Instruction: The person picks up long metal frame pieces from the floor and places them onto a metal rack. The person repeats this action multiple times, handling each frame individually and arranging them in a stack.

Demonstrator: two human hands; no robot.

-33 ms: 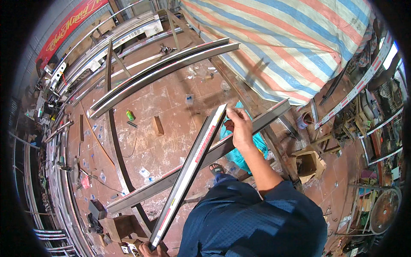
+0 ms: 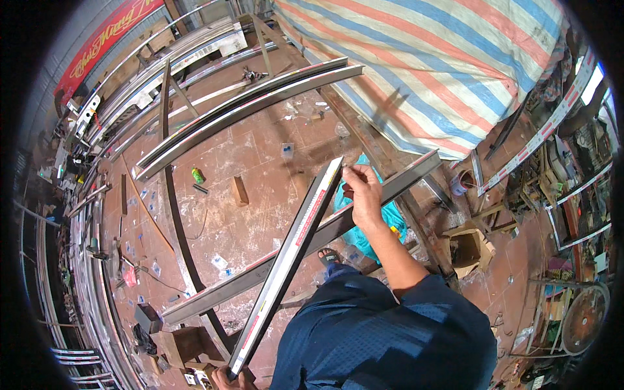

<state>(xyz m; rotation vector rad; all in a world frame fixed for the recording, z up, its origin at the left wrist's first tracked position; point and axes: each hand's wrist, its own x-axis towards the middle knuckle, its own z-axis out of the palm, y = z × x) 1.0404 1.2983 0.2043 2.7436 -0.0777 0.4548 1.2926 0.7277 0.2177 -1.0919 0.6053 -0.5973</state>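
Observation:
A long dark metal profile (image 2: 286,268), faced with a white film strip bearing red and yellow marks, slants up from the lower left. My left hand (image 2: 229,379), partly cut off by the lower edge, is wrapped round its near end. At its far end, my right hand (image 2: 366,200) has thumb and forefinger pinched together beside the profile's edge; whatever they hold is too small to make out. Beneath, a second profile (image 2: 260,268) runs crosswise and passes under the held one. A turquoise plastic bag (image 2: 392,214) lies below my right hand.
Two more profiles (image 2: 250,107) lie parallel further off, across a dark support bar (image 2: 177,224). A striped tarpaulin (image 2: 429,71) covers a bulky heap at the far right. An open cardboard box (image 2: 469,250) stands right of me; another box (image 2: 185,344) is near my left hand.
My right hand has shifted very slightly at the profile's far end, its fingers drawn closer together. The profile has barely tilted, and my left hand stays in place.

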